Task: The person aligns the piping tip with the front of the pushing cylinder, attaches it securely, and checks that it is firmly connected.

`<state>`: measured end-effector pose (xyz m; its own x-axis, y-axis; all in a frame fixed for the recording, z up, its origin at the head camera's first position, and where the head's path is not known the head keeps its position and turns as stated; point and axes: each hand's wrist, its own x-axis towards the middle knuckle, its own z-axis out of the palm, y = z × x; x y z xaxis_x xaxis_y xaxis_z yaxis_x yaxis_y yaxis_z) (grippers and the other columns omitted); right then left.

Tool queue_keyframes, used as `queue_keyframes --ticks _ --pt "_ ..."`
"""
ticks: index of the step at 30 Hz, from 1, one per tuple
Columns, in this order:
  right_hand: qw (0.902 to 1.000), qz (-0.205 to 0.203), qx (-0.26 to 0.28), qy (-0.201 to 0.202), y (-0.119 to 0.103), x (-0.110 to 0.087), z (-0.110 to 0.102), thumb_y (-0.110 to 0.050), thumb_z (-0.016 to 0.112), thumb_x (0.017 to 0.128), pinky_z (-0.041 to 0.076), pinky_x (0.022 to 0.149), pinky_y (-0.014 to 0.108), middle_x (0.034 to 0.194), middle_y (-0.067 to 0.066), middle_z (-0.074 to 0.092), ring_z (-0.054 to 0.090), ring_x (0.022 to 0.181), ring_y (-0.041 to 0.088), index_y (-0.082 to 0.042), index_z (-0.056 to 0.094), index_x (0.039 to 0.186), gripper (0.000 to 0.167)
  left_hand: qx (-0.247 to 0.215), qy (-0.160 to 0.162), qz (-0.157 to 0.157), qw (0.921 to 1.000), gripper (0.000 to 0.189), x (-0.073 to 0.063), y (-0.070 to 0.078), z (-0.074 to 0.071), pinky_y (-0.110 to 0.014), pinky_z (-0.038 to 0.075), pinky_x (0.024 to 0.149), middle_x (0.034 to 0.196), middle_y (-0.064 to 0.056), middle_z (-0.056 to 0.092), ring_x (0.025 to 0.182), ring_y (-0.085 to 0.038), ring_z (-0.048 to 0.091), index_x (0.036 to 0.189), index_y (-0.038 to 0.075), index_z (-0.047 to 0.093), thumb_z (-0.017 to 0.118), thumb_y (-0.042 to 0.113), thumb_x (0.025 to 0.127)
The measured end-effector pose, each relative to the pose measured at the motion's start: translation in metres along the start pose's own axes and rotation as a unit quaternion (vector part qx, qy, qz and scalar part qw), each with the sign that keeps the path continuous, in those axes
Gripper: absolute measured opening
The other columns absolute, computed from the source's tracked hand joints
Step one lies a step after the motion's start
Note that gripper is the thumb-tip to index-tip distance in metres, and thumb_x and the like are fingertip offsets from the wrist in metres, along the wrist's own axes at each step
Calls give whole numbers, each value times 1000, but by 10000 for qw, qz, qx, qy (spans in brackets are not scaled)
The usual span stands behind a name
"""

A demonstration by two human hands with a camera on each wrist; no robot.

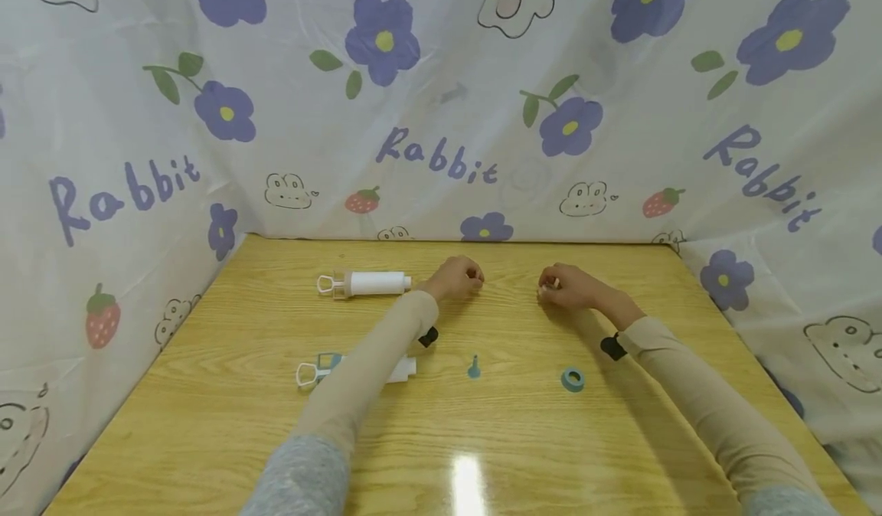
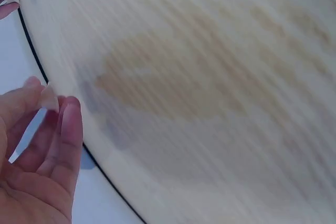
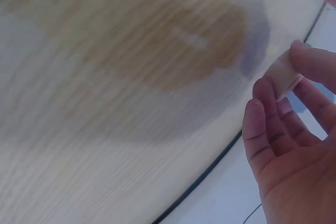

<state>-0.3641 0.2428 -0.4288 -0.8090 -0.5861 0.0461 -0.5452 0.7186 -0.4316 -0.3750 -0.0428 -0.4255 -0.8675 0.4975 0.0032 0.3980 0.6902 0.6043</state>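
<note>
My left hand [image 1: 456,278] is over the far middle of the table, pinching a small pale beige piece [image 2: 50,98] between thumb and fingers; most of that piece is hidden. To its right, my right hand [image 1: 570,286] holds a beige ring-shaped cap [image 3: 284,75] by its edge. Left of the left hand lies a white syringe-like tube [image 1: 377,283] with a beige flange and a white loop handle. Nearer me, the left sleeve partly covers a similar tube [image 1: 406,369] with a blue flange.
A small blue nozzle [image 1: 474,368] stands on the wooden table [image 1: 524,432], below and between the hands. Farther right lies a blue ring cap [image 1: 573,380]. A printed cloth [image 1: 441,102] encloses the table at the back and sides.
</note>
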Motion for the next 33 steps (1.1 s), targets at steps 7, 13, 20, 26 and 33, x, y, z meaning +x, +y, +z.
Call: queue_keyframes --ticks 7,13,20,26,33 --pt "9951 22 970 171 -6 5 -2 -14 58 101 52 75 40 108 19 63 62 85 28 7 61 120 29 239 -38 127 9996 15 0 4 -13 -38 52 92 104 -9 73 95 -21 64 91 5 71 67 18 96" --pt "9694 526 2372 354 -17 7 -11 -24 55 103 52 87 57 120 24 57 59 102 45 5 53 133 41 574 -114 277 9979 27 -2 8 -31 -33 49 79 100 -13 74 77 -16 55 101 5 75 64 29 99" --pt "9311 737 3507 689 -22 11 -15 -32 56 103 48 100 54 121 20 56 56 113 37 -1 49 137 46 1509 -269 264 9878 24 -5 17 -49 -30 48 74 95 -6 71 74 -12 53 97 9 74 61 28 101" --pt "8759 740 4665 978 -34 18 -10 -28 56 103 53 94 35 109 5 59 61 103 22 -4 49 132 38 3177 -148 552 9465 16 -3 30 -60 -33 54 79 90 -3 73 83 -17 58 90 10 76 70 24 95" --pt "8365 602 5360 967 -49 31 1 -18 55 104 54 88 33 102 1 61 63 95 17 -8 52 123 22 4062 -150 623 9115 16 2 52 -69 -36 55 83 89 -2 72 91 -22 60 86 11 74 71 25 93"
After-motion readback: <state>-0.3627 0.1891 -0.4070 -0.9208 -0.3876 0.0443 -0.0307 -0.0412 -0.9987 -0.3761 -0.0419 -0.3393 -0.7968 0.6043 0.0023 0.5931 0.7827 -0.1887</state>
